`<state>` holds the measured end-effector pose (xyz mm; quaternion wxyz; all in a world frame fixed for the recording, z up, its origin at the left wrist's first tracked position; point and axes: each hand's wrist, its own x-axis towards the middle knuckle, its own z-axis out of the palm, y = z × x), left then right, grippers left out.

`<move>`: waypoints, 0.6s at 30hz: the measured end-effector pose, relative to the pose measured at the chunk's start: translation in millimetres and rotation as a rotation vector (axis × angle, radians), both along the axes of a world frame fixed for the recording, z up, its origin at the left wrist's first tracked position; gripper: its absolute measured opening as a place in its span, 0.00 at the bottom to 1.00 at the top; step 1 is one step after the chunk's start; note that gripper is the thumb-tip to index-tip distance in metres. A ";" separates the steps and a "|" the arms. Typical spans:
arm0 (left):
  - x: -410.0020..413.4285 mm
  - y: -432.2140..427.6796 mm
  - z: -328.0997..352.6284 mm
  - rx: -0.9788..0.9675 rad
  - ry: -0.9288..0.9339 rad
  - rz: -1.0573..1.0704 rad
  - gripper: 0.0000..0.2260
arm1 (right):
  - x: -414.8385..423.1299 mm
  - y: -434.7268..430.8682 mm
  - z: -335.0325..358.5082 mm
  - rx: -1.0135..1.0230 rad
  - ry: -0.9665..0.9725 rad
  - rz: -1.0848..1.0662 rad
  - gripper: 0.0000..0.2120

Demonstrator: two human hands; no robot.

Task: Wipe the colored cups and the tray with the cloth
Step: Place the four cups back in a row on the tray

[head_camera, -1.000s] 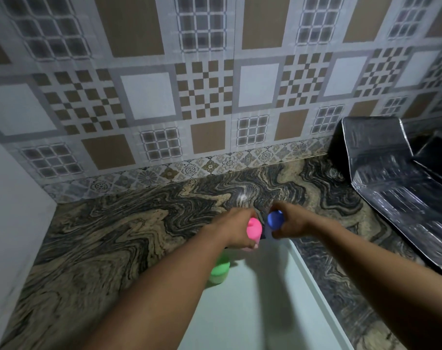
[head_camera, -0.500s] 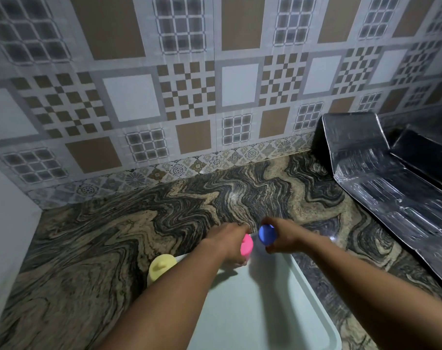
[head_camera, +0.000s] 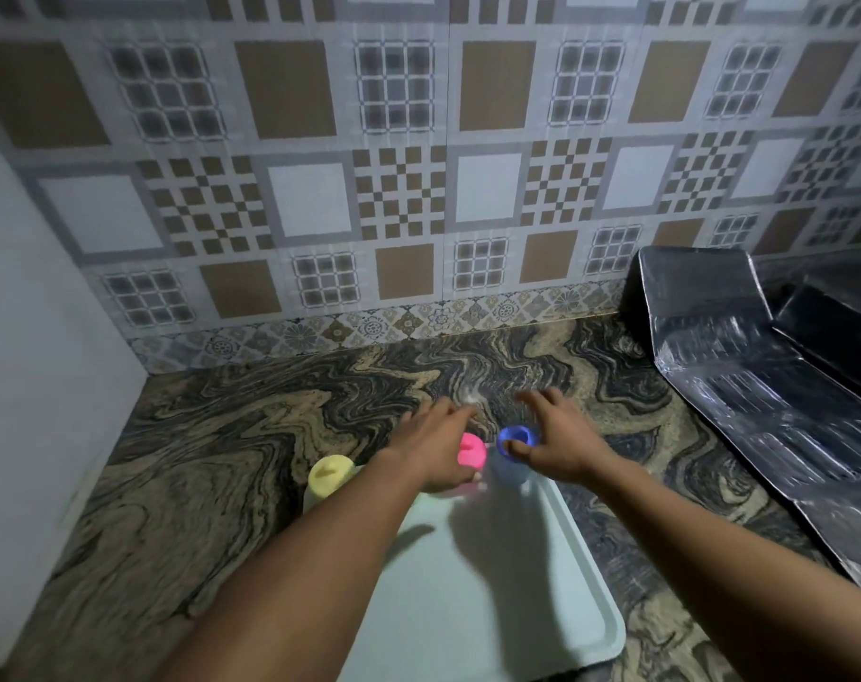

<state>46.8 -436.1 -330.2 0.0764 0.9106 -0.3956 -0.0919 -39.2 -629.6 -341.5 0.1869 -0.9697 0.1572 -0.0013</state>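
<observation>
Three items along the pale tray's (head_camera: 517, 607) far edge, lower centre of frame: yellow cup (head_camera: 331, 477), pink cup (head_camera: 471, 450) beside left hand (head_camera: 435, 447), blue cup (head_camera: 516, 437) touching right hand (head_camera: 561, 447); both hands' fingers straight, splayed, gripping nothing.

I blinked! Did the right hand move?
Yes. The right hand has opened, fingers stretched past the small blue plastic cup toward the patterned tiled wall.

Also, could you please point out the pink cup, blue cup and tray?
pink cup (head_camera: 471, 450), head view, its top.
blue cup (head_camera: 517, 429), head view, its far rim.
tray (head_camera: 593, 583), head view, right rim.
</observation>
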 end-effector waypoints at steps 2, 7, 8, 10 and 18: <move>-14.2 8.4 7.1 -0.037 -0.027 0.027 0.36 | -12.5 6.8 6.6 -0.054 -0.052 0.041 0.38; -60.1 34.5 6.3 -0.098 -0.127 0.106 0.27 | -50.6 29.3 3.5 -0.070 -0.162 0.145 0.33; -68.9 39.7 3.7 -0.104 -0.142 0.121 0.27 | -56.0 33.4 -0.7 -0.060 -0.158 0.166 0.33; -88.8 53.1 -5.4 -0.079 -0.147 0.152 0.27 | -68.9 44.6 -13.1 -0.039 -0.131 0.197 0.34; -140.3 104.0 -53.8 0.128 0.097 0.332 0.31 | -110.7 83.2 -66.7 0.045 0.086 0.226 0.37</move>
